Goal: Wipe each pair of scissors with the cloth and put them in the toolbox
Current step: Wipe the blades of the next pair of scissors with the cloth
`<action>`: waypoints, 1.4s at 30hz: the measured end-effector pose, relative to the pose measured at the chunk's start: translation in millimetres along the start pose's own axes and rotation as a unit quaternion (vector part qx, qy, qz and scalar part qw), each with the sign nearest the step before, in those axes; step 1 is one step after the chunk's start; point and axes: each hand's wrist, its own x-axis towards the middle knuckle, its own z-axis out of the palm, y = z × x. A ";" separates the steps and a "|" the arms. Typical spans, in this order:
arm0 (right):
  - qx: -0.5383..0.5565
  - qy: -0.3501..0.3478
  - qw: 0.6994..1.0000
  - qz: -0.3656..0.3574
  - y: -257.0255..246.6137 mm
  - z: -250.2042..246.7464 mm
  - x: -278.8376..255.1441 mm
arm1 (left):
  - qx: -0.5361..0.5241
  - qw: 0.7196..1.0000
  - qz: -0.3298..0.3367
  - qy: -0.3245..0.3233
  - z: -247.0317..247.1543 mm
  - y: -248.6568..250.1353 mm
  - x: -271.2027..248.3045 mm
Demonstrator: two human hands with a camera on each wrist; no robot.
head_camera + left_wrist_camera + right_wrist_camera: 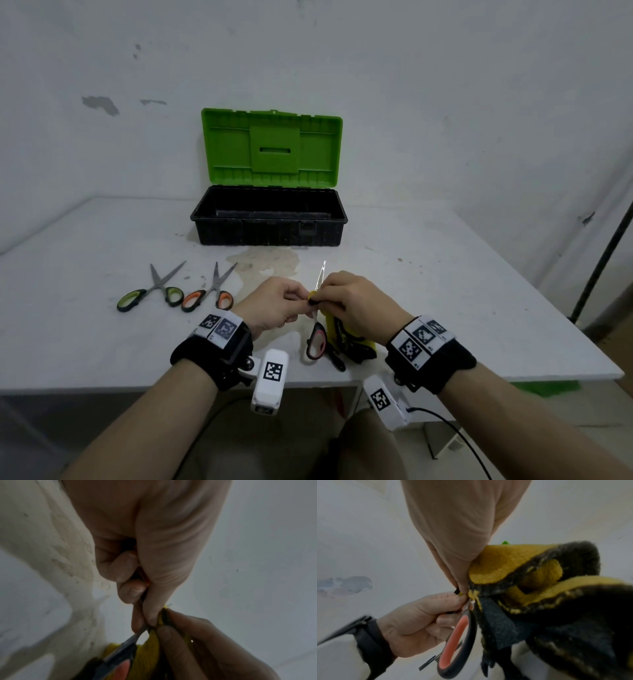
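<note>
My left hand [274,303] pinches a pair of red-handled scissors [317,339] near the pivot, blades pointing away toward the toolbox, handle loop [453,641] hanging toward me. My right hand [352,305] pinches a yellow and black cloth [346,337] around the base of the blades; the rest of the cloth [547,588] hangs below it. Two more pairs lie on the table to the left: green-handled scissors [150,291] and orange-handled scissors [210,291]. The toolbox [270,216] stands open behind, black tub, green lid [272,147] upright.
The white table [445,291] has a brownish stain [267,262] in front of the toolbox. Its front edge runs just under my wrists and its right edge slopes away at the right. A dark pole [603,260] leans beyond the right edge.
</note>
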 end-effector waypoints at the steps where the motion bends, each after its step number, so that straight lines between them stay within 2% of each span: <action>1: -0.006 0.001 1.000 -0.002 0.5 1.3 0.0 | -0.003 1.000 0.004 0.002 1.0 -0.5 -0.6; 6: -0.043 0.022 0.998 0.041 8.3 1.2 8.7 | -0.004 1.000 0.000 0.008 6.1 -2.6 -0.5; 10: -0.028 0.068 0.987 0.145 19.1 0.7 21.8 | -0.005 1.000 -0.005 0.006 9.5 -2.8 0.3; 13: -0.001 0.137 0.969 0.204 21.1 -1.2 23.2 | -0.009 1.000 -0.019 0.022 9.2 -2.6 1.3; 15: 0.028 0.146 0.974 0.172 16.4 -3.5 15.9 | -0.027 0.999 -0.029 0.024 5.7 -2.7 2.4; 18: 0.046 0.059 0.993 0.091 5.6 -1.1 2.3 | -0.024 0.999 -0.027 0.021 1.2 -3.6 2.4; 21: 0.017 0.011 0.998 0.066 3.0 4.7 -1.7 | -0.006 1.000 -0.009 0.017 4.4 -2.1 0.8; 24: 0.005 0.028 0.994 0.102 7.1 4.5 4.3 | 0.011 1.000 0.001 0.028 8.7 -1.6 -0.6; 27: 0.013 0.088 0.978 0.191 14.9 3.1 14.9 | 0.019 0.999 0.001 0.025 10.7 -3.8 -1.8; 29: 0.028 0.137 0.966 0.218 16.3 2.4 17.1 | 0.023 0.999 -0.008 0.034 10.0 -4.3 -3.0; 31: 0.049 0.147 0.970 0.186 10.8 0.0 11.3 | 0.013 0.999 -0.014 0.046 6.9 -3.5 -3.0; 34: 0.044 0.065 0.992 0.103 -3.5 0.6 -1.7 | 0.009 0.999 -0.003 0.051 2.5 0.0 -3.8; 36: 0.017 0.028 0.996 0.081 -5.5 4.9 -5.5 | 0.019 0.999 0.014 0.036 4.7 2.9 -3.2; 39: 0.005 0.040 0.995 0.090 -0.3 8.1 0.3 | 0.034 0.998 0.031 0.037 8.4 4.0 -3.3; 42: -0.004 0.068 0.987 0.146 8.0 6.7 9.8 | 0.038 0.998 0.021 0.049 9.2 0.5 -1.8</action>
